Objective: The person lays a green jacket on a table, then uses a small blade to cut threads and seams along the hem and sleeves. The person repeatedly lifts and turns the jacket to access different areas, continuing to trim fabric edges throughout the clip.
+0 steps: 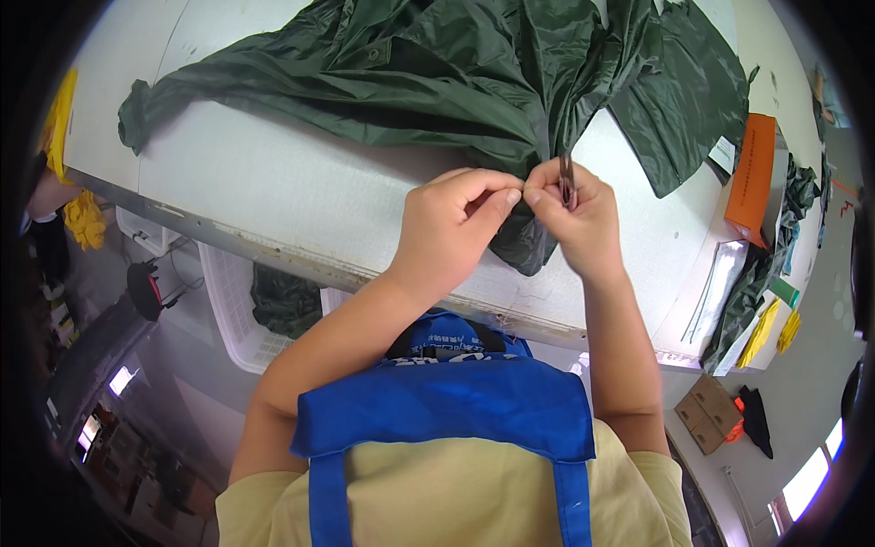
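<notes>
Right at the bench's (273, 196) near edge, toward its right half, both hands meet on a dark green garment (456, 73). The left hand (453, 228) is closed in a pinch, thumb and forefinger pressed on a fold of the cloth. The right hand (579, 219) is closed as well, clamped on a small dark tool (567, 187), thin and upright between its fingertips; I cannot tell whether it is snips or tweezers. The fingertips of the two hands touch, or nearly so, over the same gathered bit of fabric.

From that pinched point the garment fans away from the person: the bulk lies across the far side of the bench, one long sleeve-like arm stretching to the far left corner, another flap running off toward the far right. A small tail of cloth hangs down below the hands, over the near edge. So the long axis runs left to right across the far half, while the worked spot is its nearest point, straight ahead of the chest. Neither hand is nearer; they sit level, left and right of the fold.

An orange box (753, 173) stands at the right edge, well apart from the hands. Under the bench to the left sits a white basket (228, 301) with more green cloth in it. The person wears a blue apron (447, 410).
</notes>
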Motion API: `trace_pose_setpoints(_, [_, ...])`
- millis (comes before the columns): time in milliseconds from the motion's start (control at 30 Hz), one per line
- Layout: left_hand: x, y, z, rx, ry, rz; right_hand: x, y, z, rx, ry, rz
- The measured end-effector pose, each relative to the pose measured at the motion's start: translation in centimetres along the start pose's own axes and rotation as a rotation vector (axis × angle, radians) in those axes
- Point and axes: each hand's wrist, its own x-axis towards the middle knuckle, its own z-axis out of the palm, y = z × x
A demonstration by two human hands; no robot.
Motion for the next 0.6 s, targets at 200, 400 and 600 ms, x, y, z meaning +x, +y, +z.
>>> trace_pose_setpoints(200, [-0.3, -1.4, 0.4, -0.625, -0.070, -0.435, -1.3, 2.0, 0.9, -0.494, 0.074, -0.381])
trace_pose_setpoints(400, [-0.8, -2.3, 0.2, -0.844, -0.005, -0.435, -1.1, 2.9, 0.0, -0.301, 0.221, -0.257])
trace_pose_setpoints(600, [-1.1, -2.9, -0.2, -0.911, -0.046, -0.360, 0.2, 2.9, 0.8, -0.582, 0.093, -0.516])
